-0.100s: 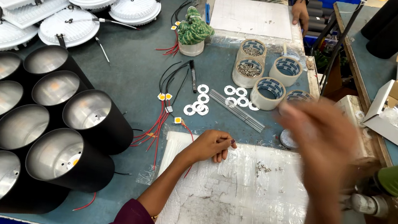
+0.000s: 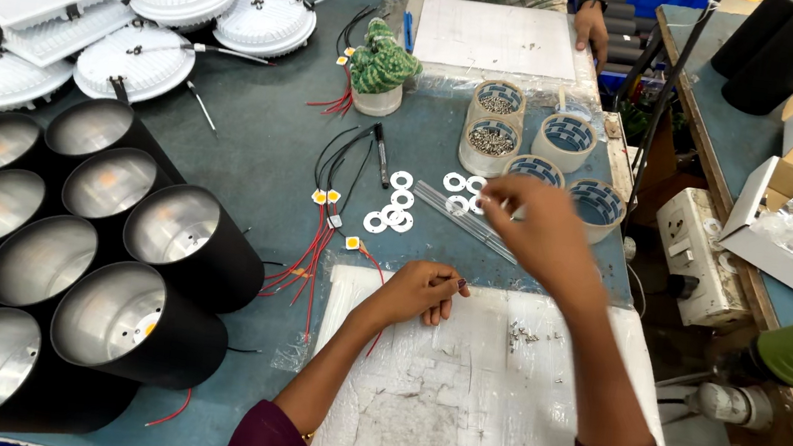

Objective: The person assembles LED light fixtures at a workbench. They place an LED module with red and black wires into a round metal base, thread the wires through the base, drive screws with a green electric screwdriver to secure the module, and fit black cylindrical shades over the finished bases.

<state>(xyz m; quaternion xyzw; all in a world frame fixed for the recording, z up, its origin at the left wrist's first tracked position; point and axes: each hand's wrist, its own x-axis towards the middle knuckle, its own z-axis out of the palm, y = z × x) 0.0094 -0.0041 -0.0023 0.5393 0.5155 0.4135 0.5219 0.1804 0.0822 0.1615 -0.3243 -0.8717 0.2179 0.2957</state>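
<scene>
My left hand (image 2: 418, 291) rests curled on the white foam sheet (image 2: 454, 412), fingertips pinched together near its top edge; whether something small sits between them I cannot tell. My right hand (image 2: 531, 232) reaches forward over the grey-blue table, fingertips at the white plastic rings (image 2: 399, 201) and a clear strip (image 2: 462, 219). Red and black wires with small yellow LED chips (image 2: 329, 200) lie just left of the rings. A scatter of tiny screws (image 2: 524, 337) lies on the foam near my right forearm.
Black cylindrical lamp housings (image 2: 80, 255) crowd the left. White round lamp panels (image 2: 149, 21) are stacked at back left. Tape rolls holding small parts (image 2: 527, 143) and a small potted plant (image 2: 380, 70) stand behind. Another person's hand (image 2: 591, 30) rests by a white sheet (image 2: 495, 38). A power strip (image 2: 690, 254) lies right.
My right hand has moved from the right side forward and left to the white rings. The left hand stays in place on the foam.
</scene>
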